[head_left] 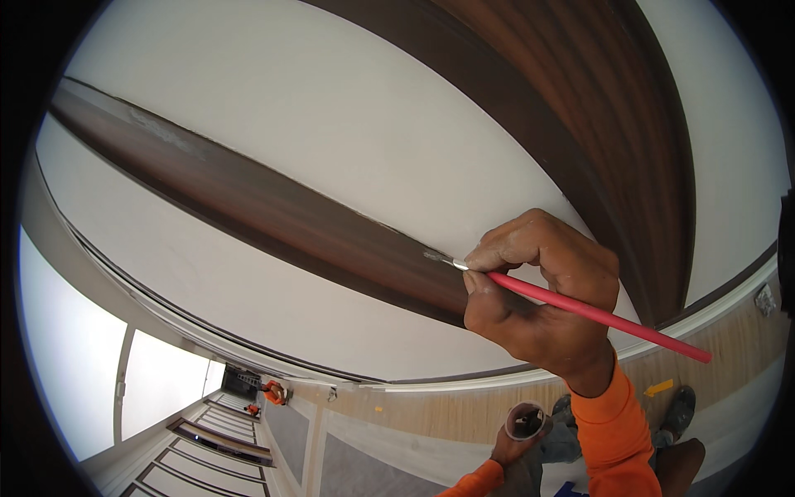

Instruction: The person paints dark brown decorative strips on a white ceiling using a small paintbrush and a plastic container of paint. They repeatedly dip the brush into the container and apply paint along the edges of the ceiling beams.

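My right hand (556, 286) is closed in a pinch around a thin paintbrush (596, 313) with a red handle and a metal collar. Its pale bristle tip touches the edge of a dark brown wooden trim strip (273, 211), where the strip meets the white wall panel (331, 108). Lower down, my left hand (512, 447) holds a small round cup (525, 421) with its mouth facing up. Something dark shows inside the cup, too small to make out. Pale smears mark the trim near the brush tip and farther along to the left.
A wide wood-grain band (613, 108) curves through the upper right. Below lie a wood-look floor (447, 406) and a grey floor strip (373, 464), with a yellow arrow marker (659, 388) near my shoes. Two people in orange, one crouching person (274, 392) nearer, are far down the corridor.
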